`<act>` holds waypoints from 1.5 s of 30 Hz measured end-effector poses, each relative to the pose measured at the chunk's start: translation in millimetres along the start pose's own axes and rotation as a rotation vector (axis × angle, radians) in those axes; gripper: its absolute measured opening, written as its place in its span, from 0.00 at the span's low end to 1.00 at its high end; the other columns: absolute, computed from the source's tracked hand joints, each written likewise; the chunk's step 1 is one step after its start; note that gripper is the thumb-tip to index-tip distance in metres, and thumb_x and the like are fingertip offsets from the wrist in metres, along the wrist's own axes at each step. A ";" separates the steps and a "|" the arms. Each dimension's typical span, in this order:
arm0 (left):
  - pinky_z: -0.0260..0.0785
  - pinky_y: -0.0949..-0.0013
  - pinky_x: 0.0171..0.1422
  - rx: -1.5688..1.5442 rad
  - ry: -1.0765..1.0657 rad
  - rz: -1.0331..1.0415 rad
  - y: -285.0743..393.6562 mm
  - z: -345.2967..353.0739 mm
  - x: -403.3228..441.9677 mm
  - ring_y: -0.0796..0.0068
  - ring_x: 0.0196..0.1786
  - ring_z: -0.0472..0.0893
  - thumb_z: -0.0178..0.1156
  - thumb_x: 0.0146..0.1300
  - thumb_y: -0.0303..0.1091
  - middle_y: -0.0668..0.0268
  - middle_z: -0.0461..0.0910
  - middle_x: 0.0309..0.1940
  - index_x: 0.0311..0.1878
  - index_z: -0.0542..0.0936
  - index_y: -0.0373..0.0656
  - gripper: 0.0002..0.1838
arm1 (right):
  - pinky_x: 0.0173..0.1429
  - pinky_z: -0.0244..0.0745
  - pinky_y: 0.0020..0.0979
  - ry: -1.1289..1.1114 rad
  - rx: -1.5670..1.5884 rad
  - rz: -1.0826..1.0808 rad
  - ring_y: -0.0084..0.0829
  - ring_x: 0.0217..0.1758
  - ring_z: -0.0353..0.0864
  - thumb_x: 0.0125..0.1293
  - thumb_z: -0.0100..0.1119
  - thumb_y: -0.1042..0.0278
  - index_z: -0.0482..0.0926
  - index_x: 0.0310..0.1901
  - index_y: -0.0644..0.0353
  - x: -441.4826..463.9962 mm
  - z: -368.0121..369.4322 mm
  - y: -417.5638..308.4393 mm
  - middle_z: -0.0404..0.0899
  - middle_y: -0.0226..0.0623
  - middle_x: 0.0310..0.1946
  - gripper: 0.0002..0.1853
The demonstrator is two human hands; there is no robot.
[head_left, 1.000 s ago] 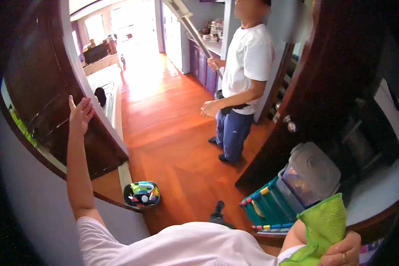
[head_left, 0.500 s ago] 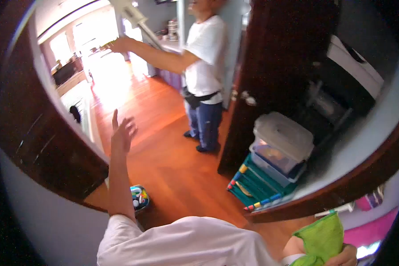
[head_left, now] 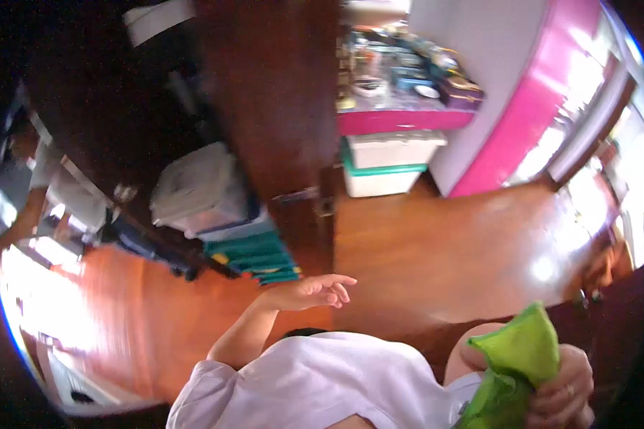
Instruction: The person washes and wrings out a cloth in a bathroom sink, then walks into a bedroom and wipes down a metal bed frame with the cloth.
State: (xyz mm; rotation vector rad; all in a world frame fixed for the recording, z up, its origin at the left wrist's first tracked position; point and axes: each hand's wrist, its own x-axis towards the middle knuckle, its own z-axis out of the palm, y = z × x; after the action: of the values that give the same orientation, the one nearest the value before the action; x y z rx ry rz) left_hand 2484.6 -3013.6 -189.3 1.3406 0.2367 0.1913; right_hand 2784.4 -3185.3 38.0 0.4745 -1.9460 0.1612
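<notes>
Head view: right hand grasps the green cloth, slanting lengthwise up, well right of the relaxed, empty left hand

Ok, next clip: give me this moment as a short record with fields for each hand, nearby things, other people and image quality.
Left hand: left hand empty, fingers loosely bent
Right hand: right hand gripping green cloth
Left of centre: lidded bin beside dark door
Beyond: cluttered pink-edged counter, white boxes below
Other person: arm at left edge
Image: blurred
</notes>
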 end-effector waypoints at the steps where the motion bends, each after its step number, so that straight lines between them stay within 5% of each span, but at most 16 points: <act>1: 0.61 0.71 0.58 -0.023 -0.047 0.015 0.3 2.7 32.2 0.75 0.51 0.69 0.49 0.64 0.49 0.65 0.69 0.49 0.65 0.57 0.45 0.30 | 0.19 0.64 0.24 0.098 0.088 0.017 0.24 0.14 0.69 0.56 0.54 0.67 0.71 0.24 0.56 -23.0 -12.5 -19.5 0.72 0.29 0.16 0.06; 3: 0.61 0.70 0.59 -0.077 -0.118 0.047 -4.0 7.4 94.8 0.74 0.52 0.68 0.49 0.64 0.48 0.64 0.69 0.49 0.65 0.57 0.44 0.30 | 0.15 0.61 0.26 0.399 -0.040 0.313 0.27 0.10 0.67 0.53 0.55 0.66 0.69 0.16 0.56 -80.0 -21.3 -32.1 0.69 0.30 0.11 0.12; 5: 0.55 0.67 0.64 -0.115 -0.261 0.034 -8.7 11.5 154.6 0.69 0.58 0.65 0.52 0.60 0.55 0.61 0.66 0.54 0.66 0.55 0.43 0.37 | 0.20 0.65 0.26 0.530 -0.502 0.797 0.31 0.14 0.71 0.50 0.59 0.64 0.72 0.20 0.57 -116.8 -26.0 -20.5 0.73 0.33 0.15 0.09; 8: 0.51 0.65 0.66 -0.211 -0.414 -0.004 -10.1 17.4 234.2 0.67 0.61 0.62 0.54 0.56 0.58 0.59 0.64 0.58 0.66 0.54 0.41 0.42 | 0.30 0.72 0.30 0.369 -0.795 1.650 0.38 0.24 0.77 0.44 0.68 0.58 0.76 0.29 0.59 -139.9 -57.1 12.3 0.75 0.39 0.19 0.16; 11: 0.51 0.65 0.66 -0.235 -0.499 -0.057 -22.8 16.6 320.4 0.66 0.62 0.62 0.56 0.56 0.56 0.59 0.63 0.60 0.65 0.54 0.38 0.42 | 0.34 0.73 0.35 0.232 -0.933 1.733 0.41 0.29 0.77 0.49 0.65 0.63 0.75 0.32 0.60 -222.0 -96.5 17.1 0.74 0.40 0.25 0.12; 12: 0.55 0.67 0.64 -0.040 -0.438 -0.168 -11.5 17.2 348.6 0.68 0.59 0.65 0.59 0.56 0.45 0.59 0.65 0.58 0.63 0.58 0.39 0.36 | 0.34 0.73 0.35 0.201 -0.977 1.736 0.41 0.30 0.76 0.50 0.64 0.63 0.75 0.32 0.60 -239.4 -113.3 13.1 0.74 0.40 0.26 0.12; 14: 0.58 0.68 0.61 0.283 -0.321 -0.160 5.5 14.6 398.7 0.68 0.58 0.67 0.60 0.55 0.39 0.58 0.66 0.56 0.61 0.61 0.40 0.32 | 0.34 0.72 0.36 0.194 -1.050 1.736 0.42 0.32 0.76 0.53 0.60 0.65 0.75 0.33 0.60 -263.8 -151.2 3.8 0.74 0.41 0.30 0.09; 15: 0.59 0.69 0.60 0.445 -0.272 -0.137 12.9 11.3 428.8 0.69 0.57 0.68 0.61 0.55 0.36 0.57 0.67 0.56 0.60 0.62 0.41 0.30 | 0.34 0.72 0.36 0.199 -1.062 1.736 0.42 0.32 0.76 0.54 0.60 0.66 0.75 0.33 0.60 -275.2 -171.5 -1.5 0.74 0.40 0.30 0.09; 16: 0.61 0.67 0.58 0.248 -0.218 0.086 -2.6 5.6 458.3 0.66 0.56 0.69 0.61 0.53 0.34 0.56 0.68 0.54 0.55 0.68 0.44 0.25 | 0.35 0.71 0.36 0.211 -1.070 1.738 0.42 0.32 0.76 0.54 0.60 0.66 0.76 0.33 0.60 -288.8 -191.2 -6.4 0.74 0.40 0.30 0.08; 22: 0.62 0.69 0.56 0.733 -0.322 0.305 29.0 -12.9 619.6 0.76 0.51 0.68 0.62 0.52 0.27 0.62 0.69 0.47 0.43 0.72 0.40 0.15 | 0.35 0.72 0.33 0.357 -1.125 1.794 0.40 0.31 0.75 0.53 0.61 0.71 0.76 0.36 0.60 -343.0 -302.2 -34.9 0.73 0.38 0.30 0.09; 25: 0.66 0.72 0.50 0.276 -0.477 0.061 31.4 5.1 709.9 0.79 0.45 0.70 0.62 0.52 0.24 0.66 0.71 0.41 0.40 0.71 0.41 0.14 | 0.37 0.72 0.33 0.508 -1.218 1.817 0.40 0.33 0.75 0.54 0.60 0.73 0.76 0.37 0.60 -358.6 -353.1 -63.5 0.72 0.38 0.32 0.09; 29: 0.64 0.75 0.38 0.382 -0.493 0.287 18.7 51.2 819.4 0.81 0.34 0.69 0.61 0.54 0.24 0.69 0.70 0.29 0.40 0.68 0.42 0.13 | 0.39 0.72 0.34 0.623 -1.318 1.833 0.40 0.37 0.75 0.54 0.58 0.75 0.76 0.39 0.57 -397.4 -422.5 -122.2 0.71 0.38 0.35 0.09; 30: 0.63 0.75 0.37 0.484 -0.520 0.166 23.2 62.9 843.4 0.81 0.33 0.68 0.60 0.54 0.24 0.70 0.68 0.29 0.39 0.67 0.45 0.13 | 0.40 0.72 0.35 0.630 -1.342 1.814 0.40 0.37 0.75 0.54 0.57 0.75 0.75 0.39 0.56 -406.7 -442.6 -137.1 0.70 0.38 0.35 0.09; 41: 0.59 0.71 0.34 0.688 -0.544 0.420 37.4 159.3 1145.1 0.70 0.29 0.64 0.65 0.47 0.25 0.66 0.61 0.25 0.29 0.64 0.42 0.15 | 0.42 0.71 0.36 0.653 -1.129 1.820 0.44 0.38 0.74 0.54 0.58 0.72 0.73 0.34 0.64 -507.5 -708.2 -278.2 0.72 0.43 0.37 0.07; 45: 0.59 0.71 0.34 0.660 -0.546 0.312 24.7 167.5 1255.0 0.71 0.29 0.64 0.65 0.45 0.24 0.66 0.61 0.25 0.28 0.64 0.41 0.16 | 0.41 0.70 0.38 0.455 -1.016 1.866 0.43 0.36 0.74 0.52 0.60 0.67 0.73 0.28 0.65 -572.1 -803.3 -309.7 0.73 0.43 0.32 0.10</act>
State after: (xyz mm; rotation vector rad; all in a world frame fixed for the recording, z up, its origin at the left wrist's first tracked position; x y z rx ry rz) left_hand 3736.7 -2824.3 -204.8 2.0250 -0.4102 -0.0054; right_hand 3787.9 -3062.1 -177.1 -1.9009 -1.1483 0.3435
